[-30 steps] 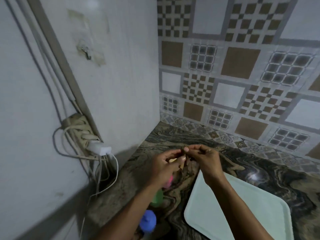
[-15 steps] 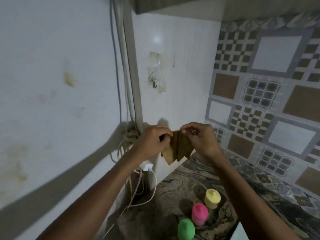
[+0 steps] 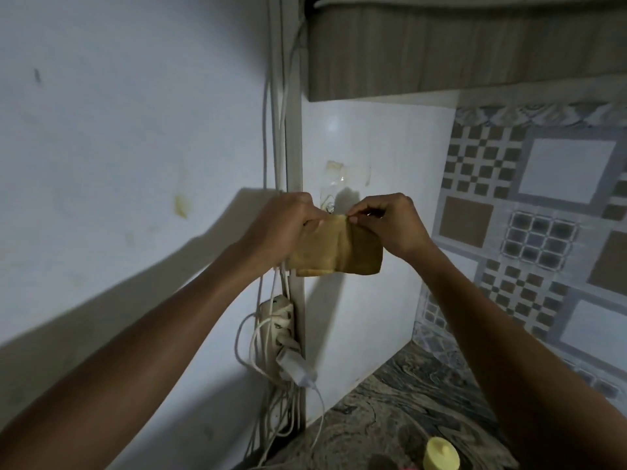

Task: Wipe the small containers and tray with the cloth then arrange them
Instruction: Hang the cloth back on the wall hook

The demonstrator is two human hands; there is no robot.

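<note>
The white wall [image 3: 118,130] meets a marbled counter [image 3: 407,401]. A folded tan cloth [image 3: 336,249] is held up before the wall: the left hand [image 3: 285,225] grips its left side, and the right hand [image 3: 390,225] pinches its top edge. A yellow container [image 3: 441,454] stands on the counter. A small hook [image 3: 329,206] sits just above the cloth, possibly touching it.

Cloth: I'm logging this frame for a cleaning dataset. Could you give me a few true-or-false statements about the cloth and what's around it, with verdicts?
1. Both the left hand and the right hand hold the cloth. True.
2. A yellow container stands on the counter. True.
3. The cloth lies flat on the counter. False: it is held up in front of the wall, just below the hook.
4. The power strip has nothing plugged in. False: plugs and cables sit in it.
</note>
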